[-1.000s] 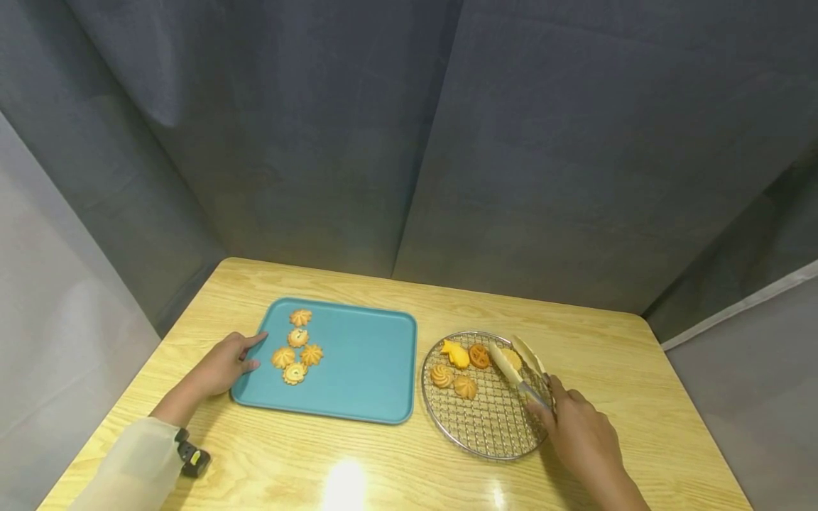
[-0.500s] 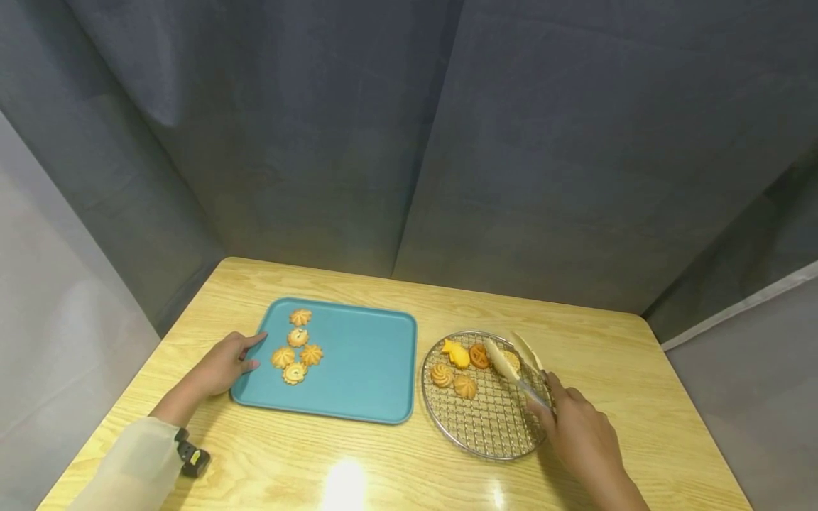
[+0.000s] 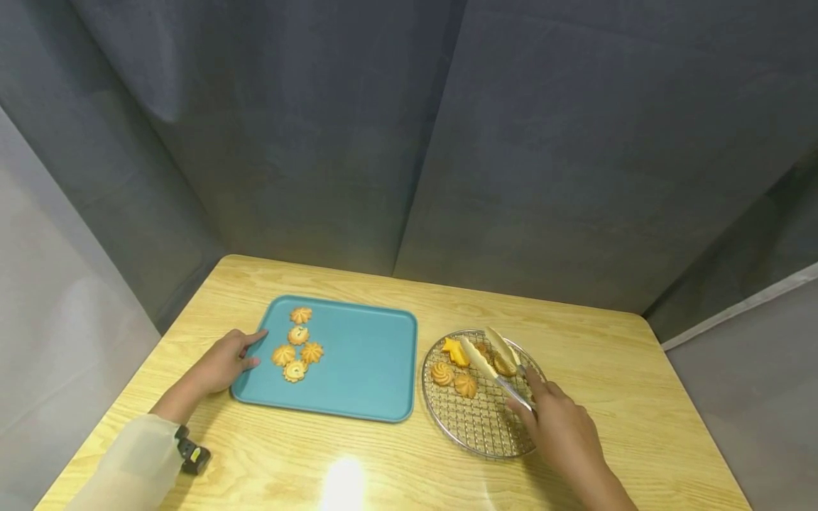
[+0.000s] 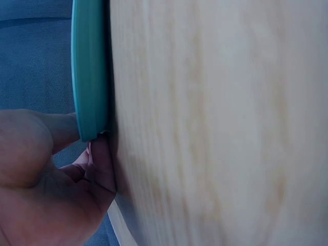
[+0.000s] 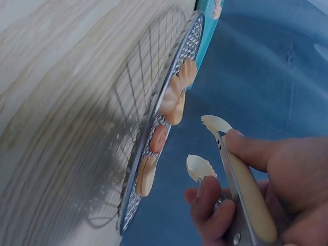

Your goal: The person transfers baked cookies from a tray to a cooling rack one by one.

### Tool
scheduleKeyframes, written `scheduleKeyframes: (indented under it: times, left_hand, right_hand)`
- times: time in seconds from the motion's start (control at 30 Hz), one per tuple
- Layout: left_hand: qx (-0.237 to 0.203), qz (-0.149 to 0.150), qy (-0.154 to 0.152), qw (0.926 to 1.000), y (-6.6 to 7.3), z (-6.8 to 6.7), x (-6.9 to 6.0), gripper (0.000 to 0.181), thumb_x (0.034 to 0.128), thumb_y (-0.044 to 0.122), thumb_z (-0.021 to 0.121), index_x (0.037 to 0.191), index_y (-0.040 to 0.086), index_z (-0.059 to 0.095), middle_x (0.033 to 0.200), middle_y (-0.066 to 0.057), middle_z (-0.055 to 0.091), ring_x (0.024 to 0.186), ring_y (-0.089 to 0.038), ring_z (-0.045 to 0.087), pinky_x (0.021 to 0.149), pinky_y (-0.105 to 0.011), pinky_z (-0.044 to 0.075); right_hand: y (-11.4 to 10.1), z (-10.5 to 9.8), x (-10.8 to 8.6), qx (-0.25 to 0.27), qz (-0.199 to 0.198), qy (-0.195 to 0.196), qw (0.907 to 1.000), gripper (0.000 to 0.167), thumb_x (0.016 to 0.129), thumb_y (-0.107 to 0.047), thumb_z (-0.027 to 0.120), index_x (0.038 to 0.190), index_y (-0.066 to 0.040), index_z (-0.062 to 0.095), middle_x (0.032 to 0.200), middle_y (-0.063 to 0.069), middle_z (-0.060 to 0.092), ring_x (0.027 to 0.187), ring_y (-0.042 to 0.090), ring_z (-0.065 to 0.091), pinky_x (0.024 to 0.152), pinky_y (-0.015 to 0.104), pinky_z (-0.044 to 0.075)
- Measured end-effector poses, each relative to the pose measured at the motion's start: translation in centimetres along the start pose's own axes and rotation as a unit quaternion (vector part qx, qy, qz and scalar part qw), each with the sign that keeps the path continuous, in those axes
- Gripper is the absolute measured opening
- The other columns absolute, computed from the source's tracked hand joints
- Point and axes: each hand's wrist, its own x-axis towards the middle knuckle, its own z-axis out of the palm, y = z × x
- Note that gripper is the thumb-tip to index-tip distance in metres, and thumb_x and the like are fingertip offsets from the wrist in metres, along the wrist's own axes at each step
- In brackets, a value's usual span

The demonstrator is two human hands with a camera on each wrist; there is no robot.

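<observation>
My left hand grips the left edge of a blue-green tray; the left wrist view shows the tray's rim between its thumb and fingers. Several flower-shaped cookies lie on the tray's left part. A pair of tongs is in my right hand, its two scalloped tips apart over a round wire rack. Nothing shows between the tips in the right wrist view. The rack bears a yellow fish-shaped cookie, two swirled cookies, a reddish-brown cookie and a round one, partly hidden from the head.
Tray and rack stand side by side on a light wooden table, a narrow strip between them. Dark grey curtains hang behind the table, with paler panels at the sides. A black device sits on the left wrist.
My right hand has moved the tongs leftward across the rack, from around the round cookie to near the fish-shaped and reddish-brown ones. The left hand and tray stay put.
</observation>
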Motion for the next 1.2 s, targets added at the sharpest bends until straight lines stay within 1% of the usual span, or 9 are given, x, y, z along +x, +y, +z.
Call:
scheduleKeyframes:
  times: [0.07,0.13,0.3,0.4,0.6,0.73,0.9,1.07,1.2]
  left_hand:
    - [0.001,0.000,0.000,1.0000,0.1,0.0,0.0,0.059,0.0996,0.002,0.064,0.153,-0.008,0.039,0.090,-0.009,0.038,0.079,-0.021,0.038,0.064,-0.029,0.035]
    - [0.002,0.000,0.001,1.0000,0.1,-0.1,-0.1,0.059,0.0995,0.002,0.064,0.153,-0.008,0.040,0.090,-0.009,0.038,0.079,-0.021,0.038,0.064,-0.029,0.035]
    - [0.005,0.003,0.001,1.0000,0.1,-0.1,-0.1,0.059,0.0994,0.002,0.064,0.152,-0.009,0.040,0.091,-0.010,0.039,0.079,-0.021,0.039,0.065,-0.029,0.035]
    - [0.005,0.000,-0.001,1.0000,0.0,0.0,0.0,0.059,0.0997,0.002,0.064,0.153,-0.008,0.039,0.091,-0.009,0.040,0.080,-0.021,0.039,0.065,-0.029,0.036]
    - [0.001,0.003,-0.002,1.0000,-0.1,0.0,0.0,0.059,0.0995,0.002,0.064,0.153,-0.009,0.040,0.091,-0.009,0.039,0.080,-0.021,0.039,0.065,-0.029,0.036]
    - [0.001,0.007,-0.001,1.0000,-0.1,0.0,0.0,0.059,0.0994,0.001,0.064,0.152,-0.009,0.039,0.091,-0.009,0.039,0.080,-0.021,0.039,0.065,-0.028,0.036]
    - [0.003,0.008,0.001,1.0000,0.0,0.0,0.1,0.058,0.0997,0.002,0.063,0.152,-0.009,0.040,0.091,-0.010,0.040,0.080,-0.021,0.039,0.066,-0.029,0.036]
    - [0.005,0.008,0.002,1.0000,0.0,-0.1,0.0,0.059,0.0996,0.002,0.063,0.152,-0.009,0.040,0.091,-0.010,0.040,0.080,-0.021,0.040,0.066,-0.029,0.036]
    - [0.005,0.010,0.001,0.9999,0.0,-0.1,0.1,0.059,0.0996,0.002,0.064,0.152,-0.009,0.040,0.092,-0.010,0.040,0.080,-0.021,0.040,0.066,-0.029,0.036]
  right_hand:
    - [-0.3,0.1,0.1,0.002,-0.004,0.000,1.0000,0.067,0.099,-0.035,0.070,0.148,0.006,0.049,0.123,0.041,0.061,0.048,0.016,0.056,0.054,0.043,0.055]
    - [-0.6,0.2,0.1,-0.001,-0.004,0.001,1.0000,0.067,0.099,-0.036,0.070,0.148,0.005,0.050,0.126,0.043,0.059,0.043,0.016,0.053,0.058,0.050,0.057]
    - [-1.4,0.5,0.0,-0.005,-0.004,-0.005,1.0000,0.067,0.100,-0.041,0.069,0.148,0.003,0.051,0.126,0.038,0.062,0.064,0.035,0.068,0.067,0.059,0.057]
    - [-1.8,0.6,0.1,-0.002,-0.006,-0.005,1.0000,0.067,0.099,-0.039,0.070,0.148,0.002,0.052,0.121,0.033,0.065,0.069,0.034,0.068,0.060,0.051,0.056]
    - [-2.6,1.1,0.3,-0.003,-0.020,0.006,0.9998,0.067,0.097,-0.038,0.073,0.146,0.002,0.054,0.118,0.029,0.068,0.070,0.032,0.069,0.059,0.046,0.057]
    - [-3.2,1.4,0.4,0.001,-0.023,-0.001,0.9997,0.066,0.097,-0.039,0.073,0.147,0.000,0.054,0.120,0.026,0.069,0.065,0.022,0.065,0.059,0.041,0.055]
    - [-3.9,1.5,0.5,0.006,-0.033,0.000,0.9995,0.067,0.097,-0.039,0.073,0.148,-0.001,0.053,0.124,0.027,0.068,0.062,0.018,0.063,0.060,0.044,0.057]
    - [-4.6,1.8,0.7,0.003,-0.041,-0.006,0.9992,0.068,0.095,-0.038,0.074,0.149,-0.002,0.053,0.122,0.025,0.069,0.051,0.007,0.047,0.052,0.029,0.047]
    - [-5.1,2.0,0.7,0.002,-0.037,-0.015,0.9992,0.068,0.096,-0.041,0.073,0.150,-0.004,0.053,0.121,0.024,0.069,0.051,0.010,0.049,0.053,0.031,0.049]
